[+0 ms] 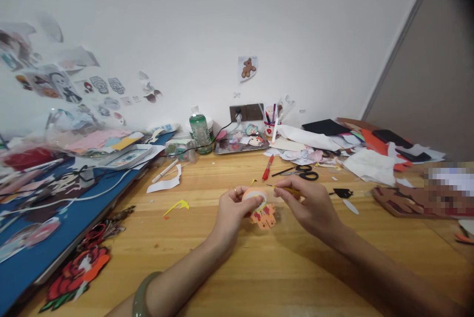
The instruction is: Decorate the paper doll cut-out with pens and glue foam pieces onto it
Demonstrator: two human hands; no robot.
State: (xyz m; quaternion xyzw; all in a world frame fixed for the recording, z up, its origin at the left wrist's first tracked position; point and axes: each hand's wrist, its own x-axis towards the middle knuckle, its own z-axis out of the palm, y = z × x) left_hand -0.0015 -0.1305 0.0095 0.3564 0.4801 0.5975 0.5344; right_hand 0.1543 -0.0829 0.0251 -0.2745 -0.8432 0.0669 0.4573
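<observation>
A slim, yellow, pointed tool (289, 190) is extending near the rounded top of a flat, red-marked orange cutout (264, 216).

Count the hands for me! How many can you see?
2: the left hand holds an orange figure; the right hand holds a thin yellow tool beside it.

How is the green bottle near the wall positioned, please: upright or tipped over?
Upright: the green bottle stands on the wooden table, with its pale cap at the top.
</observation>
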